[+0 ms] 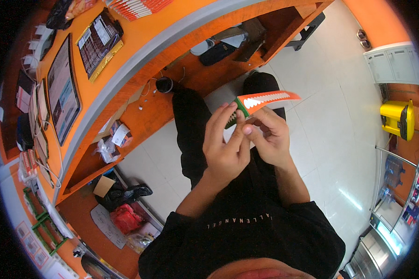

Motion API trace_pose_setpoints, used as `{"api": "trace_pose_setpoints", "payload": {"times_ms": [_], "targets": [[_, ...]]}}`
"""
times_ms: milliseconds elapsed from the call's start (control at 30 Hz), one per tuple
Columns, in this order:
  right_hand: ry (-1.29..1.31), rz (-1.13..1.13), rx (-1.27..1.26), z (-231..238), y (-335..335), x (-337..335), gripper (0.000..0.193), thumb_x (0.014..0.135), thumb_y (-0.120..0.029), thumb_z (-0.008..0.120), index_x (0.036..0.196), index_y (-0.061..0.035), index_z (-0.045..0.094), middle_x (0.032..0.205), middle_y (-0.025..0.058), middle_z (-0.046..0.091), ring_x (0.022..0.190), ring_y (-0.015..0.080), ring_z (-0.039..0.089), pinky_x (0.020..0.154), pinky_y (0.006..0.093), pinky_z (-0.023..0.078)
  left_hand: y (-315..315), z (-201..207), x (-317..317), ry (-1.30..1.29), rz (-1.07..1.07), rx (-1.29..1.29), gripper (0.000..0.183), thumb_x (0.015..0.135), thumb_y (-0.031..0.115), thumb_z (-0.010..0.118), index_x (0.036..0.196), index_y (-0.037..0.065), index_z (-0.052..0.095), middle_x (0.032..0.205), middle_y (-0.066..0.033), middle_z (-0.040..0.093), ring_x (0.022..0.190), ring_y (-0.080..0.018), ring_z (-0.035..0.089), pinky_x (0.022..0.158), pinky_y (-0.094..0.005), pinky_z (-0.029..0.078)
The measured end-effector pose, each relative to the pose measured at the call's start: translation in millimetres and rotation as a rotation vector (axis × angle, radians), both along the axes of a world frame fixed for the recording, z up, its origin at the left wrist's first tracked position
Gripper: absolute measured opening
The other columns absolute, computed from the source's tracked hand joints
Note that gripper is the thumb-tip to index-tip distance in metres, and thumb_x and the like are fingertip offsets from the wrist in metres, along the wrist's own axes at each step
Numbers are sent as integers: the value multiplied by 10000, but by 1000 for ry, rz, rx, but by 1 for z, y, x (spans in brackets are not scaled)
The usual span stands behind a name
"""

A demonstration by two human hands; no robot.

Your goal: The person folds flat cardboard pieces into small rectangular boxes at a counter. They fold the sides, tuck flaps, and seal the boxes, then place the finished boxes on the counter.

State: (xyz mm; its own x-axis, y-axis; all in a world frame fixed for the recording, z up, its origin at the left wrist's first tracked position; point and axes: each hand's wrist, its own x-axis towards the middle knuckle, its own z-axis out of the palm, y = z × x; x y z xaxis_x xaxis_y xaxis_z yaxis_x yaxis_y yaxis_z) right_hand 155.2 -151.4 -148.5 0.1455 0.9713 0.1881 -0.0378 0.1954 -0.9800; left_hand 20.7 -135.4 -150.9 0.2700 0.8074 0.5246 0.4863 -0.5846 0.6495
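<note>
In front of my body, above my lap, both hands work on an orange-and-green printed strip (pixel 267 99). Its orange length carries a row of white shapes and reaches out to the right, narrowing at the tip. A green band lies at its left end. My left hand (pixel 226 144) grips that green end between thumb and fingers. Curled beneath the orange part, my right hand (pixel 271 137) is closed against it near the middle. Fingers cover the strip's lower edge, and something whitish shows between the hands, too hidden to name.
A curved orange counter (pixel 111 88) with a grey edge rises at the left, bearing a tablet-like screen (pixel 64 88), a dark package (pixel 99 44) and orange-white printed pieces (pixel 137 7). Its shelf below holds dark items. A yellow container (pixel 397 120) and a metal rack (pixel 395 160) stand at the right.
</note>
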Motion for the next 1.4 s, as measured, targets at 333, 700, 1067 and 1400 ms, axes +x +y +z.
{"api": "trace_pose_setpoints", "payload": {"times_ms": [333,700,1067,1400], "targets": [[-388,-45,108,-12,5,-3,132,834,-71,781,928,-29,699,837,109,693,696,237,672,618,326,517,24,-18,-17,-614,-265,-612,325,1052,221,566,1231,-43,631,927,-105,730,844,-86,660,746,-234,513],[-620,-536,46,7,8,28,378,755,-91,866,1076,-33,677,918,74,670,692,153,626,607,257,507,16,-40,-14,-386,132,-311,316,1014,202,630,787,-18,624,532,-59,526,476,-75,536,445,-263,380],[-446,-54,187,15,15,46,132,832,31,747,961,7,737,1115,161,702,966,278,683,841,355,546,17,-33,-16,-269,169,-360,429,1045,320,577,746,14,547,566,-15,557,533,-67,531,483,-285,401],[-446,98,63,24,24,48,42,854,-39,765,879,-16,740,994,78,686,883,175,666,770,290,527,13,-34,-20,-367,65,-383,403,1037,278,591,735,13,561,557,-12,534,525,-50,511,472,-273,378]]}}
